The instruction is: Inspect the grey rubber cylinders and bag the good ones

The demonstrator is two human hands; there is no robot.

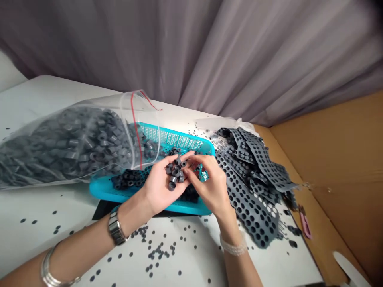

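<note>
Palm up and cupped, my left hand (160, 181) holds a small heap of dark grey rubber rings (176, 171) shaped like short tubes. Thumb and forefinger of my right hand (211, 181) pinch a single ring (183, 164) at the right side of that heap. Both hands are above a turquoise plastic basket (119, 195) with more rings in it. A clear zip bag (127, 105) full of similar rings lies over the basket's left part, its red-striped mouth toward my hands.
Punched dark rubber sheets (251, 211) are piled right of the basket. Small dark discs (158, 252) are scattered over the white table (74, 199). Pink-handled scissors (305, 225) lie near the right edge by a cardboard panel (335, 159). A grey curtain (179, 48) hangs behind.
</note>
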